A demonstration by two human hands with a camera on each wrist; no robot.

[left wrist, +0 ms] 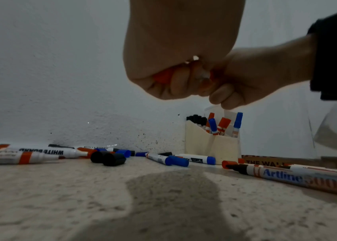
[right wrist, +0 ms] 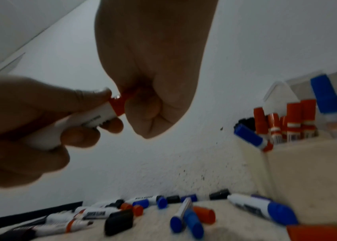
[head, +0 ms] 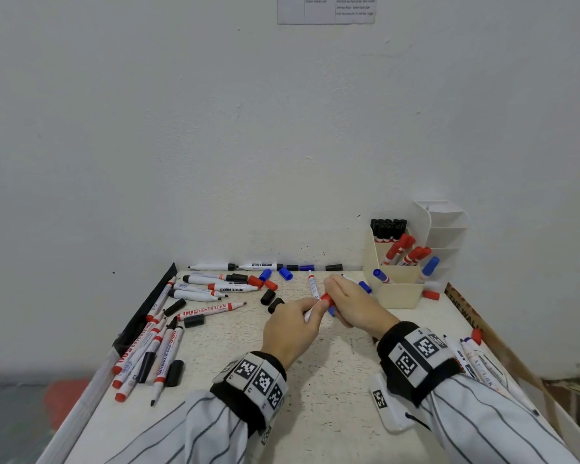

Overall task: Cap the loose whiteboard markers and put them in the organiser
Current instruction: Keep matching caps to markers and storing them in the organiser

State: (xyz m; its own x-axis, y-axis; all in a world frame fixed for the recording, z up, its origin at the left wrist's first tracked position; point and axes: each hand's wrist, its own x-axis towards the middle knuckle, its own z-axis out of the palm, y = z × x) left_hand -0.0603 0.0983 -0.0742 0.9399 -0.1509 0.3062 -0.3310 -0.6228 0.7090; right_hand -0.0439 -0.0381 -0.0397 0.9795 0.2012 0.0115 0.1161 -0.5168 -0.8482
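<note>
Pressing red cap onto marker, both hands.

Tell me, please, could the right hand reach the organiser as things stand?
Probably yes: the organiser stands just beyond the right hand with nothing between, though that hand now grips the red cap.

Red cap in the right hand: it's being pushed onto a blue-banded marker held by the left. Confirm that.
Not blue. The marker the left hand holds has a red band, matching the red cap the right hand grips; the right wrist view shows it.
</note>
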